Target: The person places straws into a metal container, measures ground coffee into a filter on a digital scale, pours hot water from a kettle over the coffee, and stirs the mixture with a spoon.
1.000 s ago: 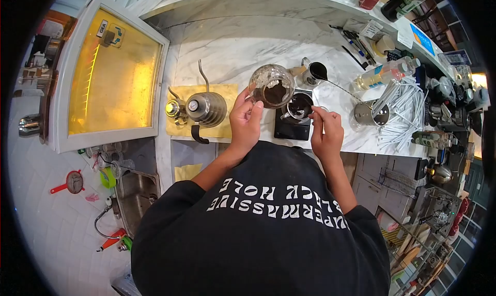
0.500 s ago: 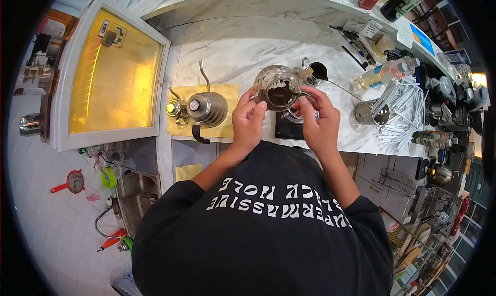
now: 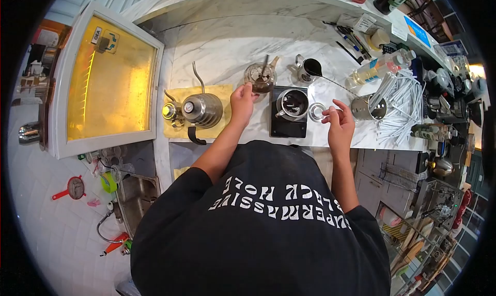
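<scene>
My left hand (image 3: 242,103) has its fingers on the near side of a glass pot (image 3: 260,78) with dark contents, at the back left of the black scale (image 3: 288,129). On the scale sits a metal cup (image 3: 293,104) with dark residue inside. My right hand (image 3: 340,121), fingers apart, is beside a small clear glass lid (image 3: 316,112) to the right of the scale; its fingertips are close to the lid's edge. Behind the cup stands a metal pitcher (image 3: 311,68) with a dark inside.
Two metal kettles (image 3: 203,111) stand on a yellow cloth (image 3: 225,92) at the left. Toward the right are a perforated metal holder (image 3: 368,110), many white straws (image 3: 400,112), a clear bottle (image 3: 380,68) and pens (image 3: 353,41). An open glass door (image 3: 113,84) borders the counter's left.
The glass pot has moved back and left from in front of the scale, with my left hand at it. My right hand has let go of the pot and moved right, toward the lid.
</scene>
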{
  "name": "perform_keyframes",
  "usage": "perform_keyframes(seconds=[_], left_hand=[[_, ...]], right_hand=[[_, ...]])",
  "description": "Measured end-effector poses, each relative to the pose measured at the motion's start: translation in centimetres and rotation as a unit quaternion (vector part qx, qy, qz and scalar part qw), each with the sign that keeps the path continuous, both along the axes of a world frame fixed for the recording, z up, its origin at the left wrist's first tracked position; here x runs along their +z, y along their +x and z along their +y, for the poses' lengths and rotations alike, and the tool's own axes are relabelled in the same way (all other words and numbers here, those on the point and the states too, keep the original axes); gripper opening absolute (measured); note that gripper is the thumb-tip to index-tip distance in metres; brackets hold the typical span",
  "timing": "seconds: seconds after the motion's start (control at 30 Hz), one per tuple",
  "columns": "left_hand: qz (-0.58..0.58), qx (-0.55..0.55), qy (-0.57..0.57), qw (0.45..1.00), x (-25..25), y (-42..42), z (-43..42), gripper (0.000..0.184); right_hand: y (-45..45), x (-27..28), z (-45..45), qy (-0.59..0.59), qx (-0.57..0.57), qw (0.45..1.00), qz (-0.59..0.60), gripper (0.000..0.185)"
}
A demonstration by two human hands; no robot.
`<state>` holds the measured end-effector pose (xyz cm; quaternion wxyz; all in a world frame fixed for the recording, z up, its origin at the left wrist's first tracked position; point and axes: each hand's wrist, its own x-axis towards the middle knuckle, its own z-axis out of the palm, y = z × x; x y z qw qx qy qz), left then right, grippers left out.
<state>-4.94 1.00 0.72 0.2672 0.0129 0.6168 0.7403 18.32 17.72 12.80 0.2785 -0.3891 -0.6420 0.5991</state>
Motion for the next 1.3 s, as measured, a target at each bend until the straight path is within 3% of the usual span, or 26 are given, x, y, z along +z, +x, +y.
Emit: perform_keyframes(seconds=[0.4, 0.57, 0.6, 0.7, 0.87, 1.03, 1.1, 1.3], left_hand=[[0.014, -0.011, -0.123, 0.992, -2.2, -2.3, 2.4, 0.03], [0.064, 0.018, -0.152, 0.986, -3.0, -3.9, 3.4, 0.038], [0.133, 0.004, -0.218, 0.967, -5.6, -5.2, 3.5, 0.042], [0.241, 0.001, -0.307, 0.92, -2.9, -5.2, 3.9, 0.043], [0.262, -0.033, -0.375, 0.889, -1.2, -5.3, 3.3, 0.043], [0.324, 0.038, -0.32, 0.889, -1.5, 0.0, -1.5, 0.045], [0.272, 0.025, -0.287, 0.918, 1.3, 4.8, -5.4, 0.044], [0.211, 0.015, -0.326, 0.921, -0.1, 15.5, -17.3, 0.036]], right_hand=[[0.9, -1.2, -1.8, -0.016, -0.001, 1.0, -0.01, 0.032], [2.4, -2.1, -3.5, -0.038, -0.008, 0.999, -0.016, 0.033], [2.7, -2.0, -3.8, -0.039, -0.011, 0.999, -0.02, 0.033], [3.6, -2.1, -4.8, -0.027, -0.017, 0.999, -0.03, 0.032], [5.1, -2.3, -5.9, -0.036, -0.016, 0.999, -0.035, 0.033], [6.6, -2.1, -6.2, -0.033, -0.002, 0.999, -0.033, 0.032], [7.1, -2.1, -6.3, -0.041, 0.005, 0.999, -0.032, 0.032], [9.0, -2.7, -7.8, -0.051, 0.059, 0.996, -0.031, 0.033]])
